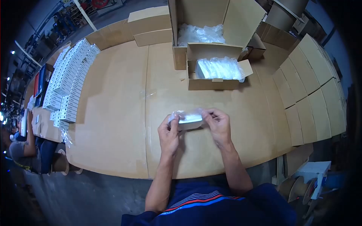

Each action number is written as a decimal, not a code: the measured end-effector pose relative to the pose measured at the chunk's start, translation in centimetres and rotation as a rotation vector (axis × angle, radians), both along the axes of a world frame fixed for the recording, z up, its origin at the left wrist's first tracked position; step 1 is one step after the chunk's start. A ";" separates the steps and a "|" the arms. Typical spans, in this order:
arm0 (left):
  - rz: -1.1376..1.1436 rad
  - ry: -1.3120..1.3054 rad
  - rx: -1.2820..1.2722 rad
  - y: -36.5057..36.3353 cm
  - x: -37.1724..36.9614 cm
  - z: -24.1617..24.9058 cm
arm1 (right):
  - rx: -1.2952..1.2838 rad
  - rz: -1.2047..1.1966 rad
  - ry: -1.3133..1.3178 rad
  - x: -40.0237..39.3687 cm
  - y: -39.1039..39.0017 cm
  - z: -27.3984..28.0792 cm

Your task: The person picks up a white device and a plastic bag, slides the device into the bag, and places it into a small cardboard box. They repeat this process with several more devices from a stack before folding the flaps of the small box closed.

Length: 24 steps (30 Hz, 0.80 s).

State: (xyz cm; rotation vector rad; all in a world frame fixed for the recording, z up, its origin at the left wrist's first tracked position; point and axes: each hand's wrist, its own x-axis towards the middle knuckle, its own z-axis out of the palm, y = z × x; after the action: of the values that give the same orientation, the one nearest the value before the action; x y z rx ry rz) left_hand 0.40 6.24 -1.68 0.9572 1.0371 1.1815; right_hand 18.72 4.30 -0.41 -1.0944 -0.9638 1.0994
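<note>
A small white box in a clear plastic bag [190, 119] is held between my two hands above the cardboard-covered table [113, 124]. My left hand [169, 132] grips its left end, thumb on top. At the right end, the fingers of my right hand [218, 126] pinch the loose clear plastic. Farther off stands an open brown carton [213, 84], in which several plastic-wrapped white boxes [220, 69] sit in a row.
Behind that carton, a taller open carton [241, 22] holds clear plastic bags [201, 34]. Stacked small white boxes [71, 77] line the left side. Closed brown boxes [311, 86] are piled at right. Another person [28, 148] sits at far left.
</note>
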 end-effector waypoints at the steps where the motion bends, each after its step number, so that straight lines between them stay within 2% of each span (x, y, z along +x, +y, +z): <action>1: 0.026 -0.036 0.000 0.0 0.2 0.6 | 0.061 -0.070 0.064 -0.2 0.0 0.2; 2: 0.053 -0.072 0.002 0.1 0.2 1.0 | 0.123 -0.076 0.113 -0.3 -0.1 0.7; 5: 0.051 -0.070 0.010 0.5 -0.2 0.3 | 0.321 0.115 -0.230 0.9 -0.4 0.3; 6: 0.052 -0.065 0.002 0.4 -0.1 0.5 | 0.278 0.174 -0.337 1.0 -0.5 0.6; 9: 0.054 -0.081 -0.032 0.1 0.4 1.3 | 0.136 0.244 -0.438 0.5 -0.2 2.3; 10: 0.056 -0.104 -0.050 0.0 0.4 1.3 | 0.100 0.221 -0.386 0.4 -0.1 1.8; 15: 0.021 -0.082 -0.043 0.3 -0.7 0.3 | 0.080 0.240 -0.465 0.7 0.1 2.2; 19: -0.013 -0.071 0.041 -0.3 -0.6 3.7 | 0.004 0.242 -0.405 1.1 0.3 2.0; 23: -0.134 0.153 0.339 -1.0 -0.8 3.9 | 0.259 0.207 -0.659 2.0 0.9 2.9; 24: -0.214 0.194 0.334 -0.5 -1.4 3.4 | 0.297 0.209 -0.726 2.2 0.8 3.7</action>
State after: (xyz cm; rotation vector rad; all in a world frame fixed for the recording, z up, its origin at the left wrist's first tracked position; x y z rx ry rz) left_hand -1.05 5.73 1.69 1.4322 0.8749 1.1171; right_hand 20.89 5.13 3.30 -1.1782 -1.7850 0.6778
